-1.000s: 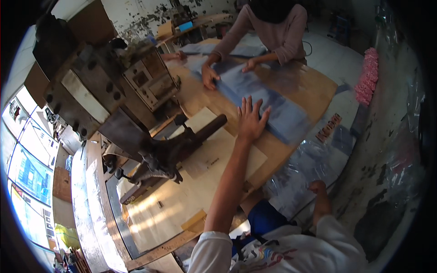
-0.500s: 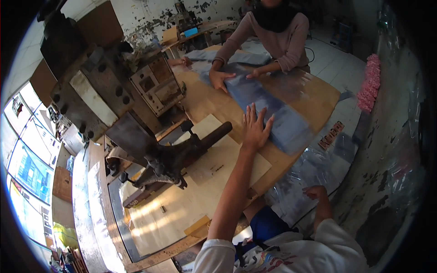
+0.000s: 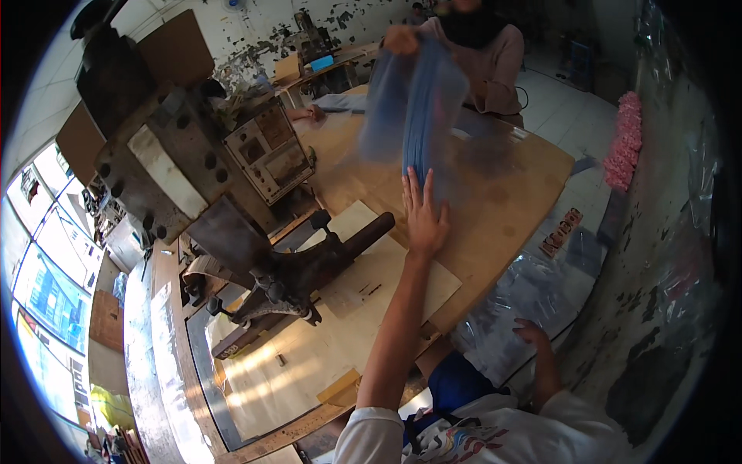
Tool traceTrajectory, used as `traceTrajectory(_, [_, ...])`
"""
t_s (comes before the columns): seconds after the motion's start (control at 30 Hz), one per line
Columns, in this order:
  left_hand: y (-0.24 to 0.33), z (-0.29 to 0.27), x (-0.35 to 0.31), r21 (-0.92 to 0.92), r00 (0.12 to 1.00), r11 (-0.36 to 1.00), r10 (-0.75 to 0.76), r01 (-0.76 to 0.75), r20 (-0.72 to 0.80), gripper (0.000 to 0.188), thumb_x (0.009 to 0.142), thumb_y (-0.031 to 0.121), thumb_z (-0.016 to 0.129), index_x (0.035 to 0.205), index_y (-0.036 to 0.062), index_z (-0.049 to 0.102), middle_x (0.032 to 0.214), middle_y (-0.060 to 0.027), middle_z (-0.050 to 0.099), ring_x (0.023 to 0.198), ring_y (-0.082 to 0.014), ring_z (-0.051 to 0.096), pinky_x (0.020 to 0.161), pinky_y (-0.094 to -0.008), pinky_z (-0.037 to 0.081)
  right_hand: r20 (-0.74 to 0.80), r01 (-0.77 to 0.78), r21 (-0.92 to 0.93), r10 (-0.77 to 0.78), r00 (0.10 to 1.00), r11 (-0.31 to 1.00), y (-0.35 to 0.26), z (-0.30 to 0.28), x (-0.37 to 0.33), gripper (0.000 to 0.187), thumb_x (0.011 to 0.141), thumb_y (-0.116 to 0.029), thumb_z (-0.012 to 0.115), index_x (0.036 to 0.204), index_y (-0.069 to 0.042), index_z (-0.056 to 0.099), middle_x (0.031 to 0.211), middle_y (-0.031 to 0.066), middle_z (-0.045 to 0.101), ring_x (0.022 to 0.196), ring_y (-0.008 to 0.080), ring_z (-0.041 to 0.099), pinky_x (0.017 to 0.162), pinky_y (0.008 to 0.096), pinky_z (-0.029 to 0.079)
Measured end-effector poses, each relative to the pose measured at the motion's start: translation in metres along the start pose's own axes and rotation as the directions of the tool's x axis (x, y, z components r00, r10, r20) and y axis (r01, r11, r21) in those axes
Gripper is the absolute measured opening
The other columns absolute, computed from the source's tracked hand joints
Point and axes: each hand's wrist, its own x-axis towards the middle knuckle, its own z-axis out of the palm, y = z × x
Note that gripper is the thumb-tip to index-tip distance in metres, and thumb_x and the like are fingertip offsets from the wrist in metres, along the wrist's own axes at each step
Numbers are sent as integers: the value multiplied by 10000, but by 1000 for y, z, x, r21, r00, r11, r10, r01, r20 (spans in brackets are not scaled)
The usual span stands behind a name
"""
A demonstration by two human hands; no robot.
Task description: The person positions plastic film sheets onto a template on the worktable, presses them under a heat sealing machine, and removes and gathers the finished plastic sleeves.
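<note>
My left hand [image 3: 427, 224] reaches forward over the table with its fingers stretched out. Its fingertips touch the near end of a blue, see-through stack of plastic sheets [image 3: 418, 116], whose layered edge faces me. The far end is held up by the hand [image 3: 402, 40] of a person across the table, and the raised plastic is smeared by motion. Low at my right side, beside the table, hangs my right hand [image 3: 533, 332]. Its fingers are loosely bent and somewhat apart, with nothing visible in them.
A dark metal machine [image 3: 297, 271] with a long bar and knobs stands at left over a pale board [image 3: 309, 371]. The brown tabletop [image 3: 502, 209] curves away to the right. Clear plastic [image 3: 502, 301] lies beyond its edge; a pink fluffy bundle [image 3: 622, 143] is against the wall.
The plastic stack lay flat under my left hand; its far end is now lifted by the other person and it hangs bent upward. My left hand has shifted slightly left.
</note>
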Motion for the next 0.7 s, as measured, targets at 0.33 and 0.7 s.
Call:
traceTrajectory(0.33, [143, -106, -2, -495, 668, 868, 348, 36, 658, 338, 960, 181, 552, 1228, -17, 611, 1054, -195, 702, 979, -354, 678, 876, -410, 525, -24, 105, -45, -106, 994, 993, -21, 17, -62, 595, 921, -303, 694, 1467, -178, 492, 762, -15, 536, 588, 77, 457, 543, 287, 434])
traceTrajectory(0.7, [145, -446, -273, 280, 791, 775, -607, 566, 82, 324, 827, 35, 739, 1136, -22, 658, 1194, -156, 681, 1138, -304, 643, 992, -392, 479, -418, 585, 248, -460, 783, 772, -152, 1, -125, 340, 951, -255, 649, 1224, -53, 665, 796, -13, 601, 572, 63, 490, 502, 240, 385])
